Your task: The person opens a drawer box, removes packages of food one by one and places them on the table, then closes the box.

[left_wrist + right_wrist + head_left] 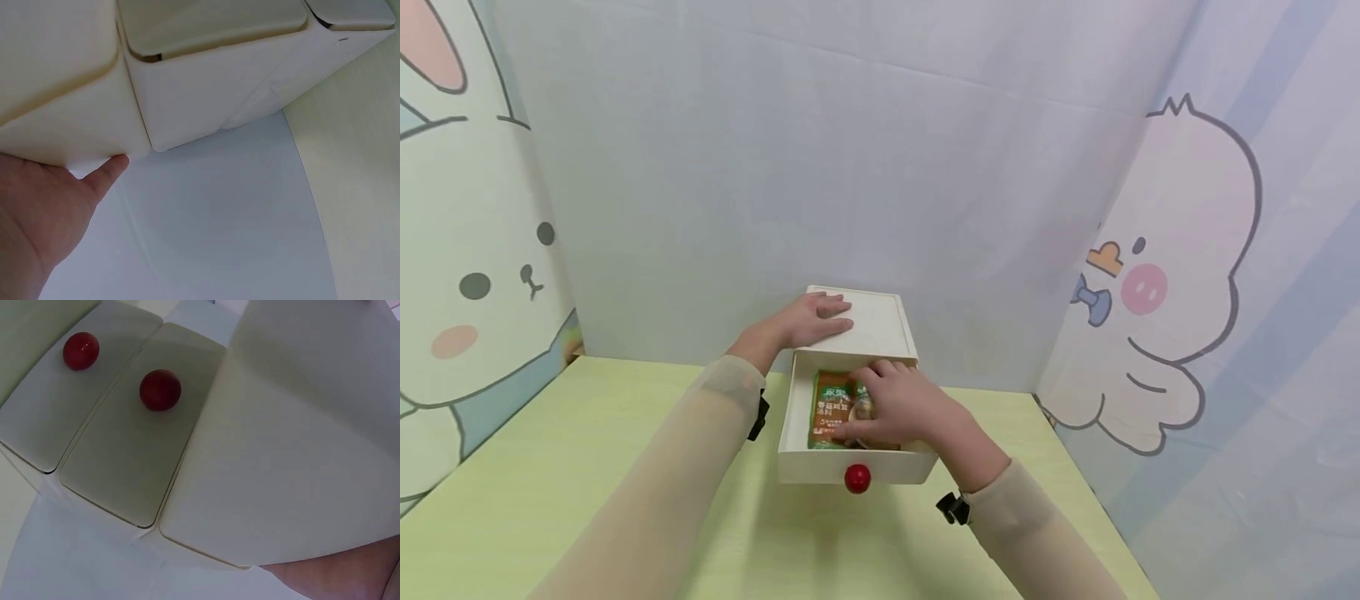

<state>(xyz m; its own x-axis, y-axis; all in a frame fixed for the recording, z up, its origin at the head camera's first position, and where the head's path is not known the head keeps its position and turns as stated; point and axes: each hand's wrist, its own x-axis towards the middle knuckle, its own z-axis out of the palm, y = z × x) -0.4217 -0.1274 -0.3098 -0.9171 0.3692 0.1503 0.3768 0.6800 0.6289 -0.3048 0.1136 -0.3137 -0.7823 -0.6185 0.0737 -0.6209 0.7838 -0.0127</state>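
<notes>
A small white cabinet (876, 321) stands on the table with its top drawer (820, 468) pulled out, a red knob (857, 478) on its front. My left hand (812, 321) lies flat on the cabinet top, fingers pointing right; in the left wrist view its thumb (109, 178) is at the cabinet's edge. An orange-brown and green food packet (829, 408) with printed lettering lies in the drawer. Over the packet's right side is my right hand (902, 404), thumb low and fingers high, hiding part of it. Whether the fingers pinch the packet I cannot tell.
Two closed drawers (119, 444) with red knobs sit below the pulled-out one in the right wrist view. The pale yellow-green table (760, 533) extends to both sides. Behind the cabinet hangs a pale curtain (850, 167), with cartoon-printed sheets (1195, 208) at the sides.
</notes>
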